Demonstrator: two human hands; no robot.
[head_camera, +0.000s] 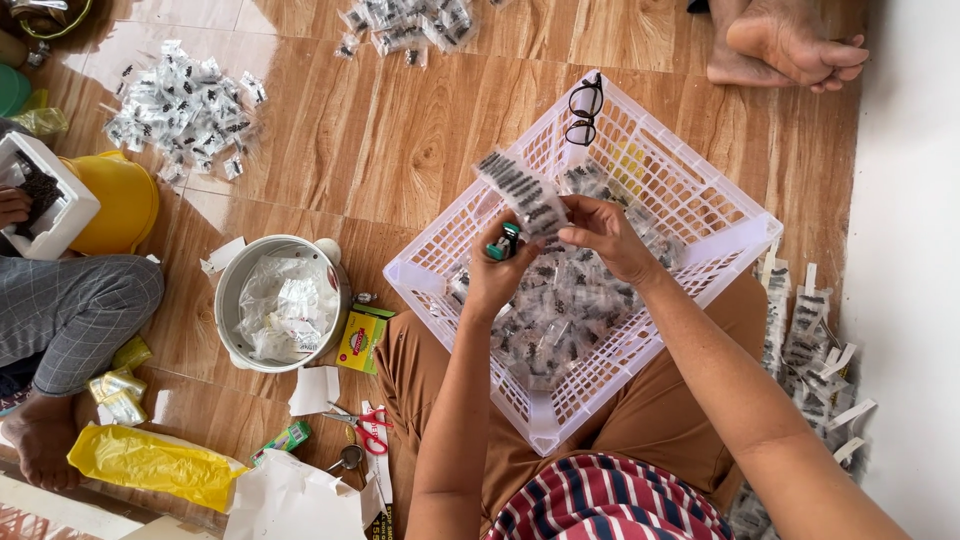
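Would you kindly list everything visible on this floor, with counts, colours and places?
basket: one, white, on the lap
clear packets: many, inside the basket
packet strip: one, clear with dark pieces, held by both hands
lighter: one, teal, in left hand
glasses: one, black, basket rim
pot: one, metal, left
scissors: one, red
left hand: one
right hand: one

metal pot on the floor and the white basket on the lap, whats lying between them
In the head view, a small green and yellow box lies on the floor between the metal pot and the white basket, right beside the pot's rim.
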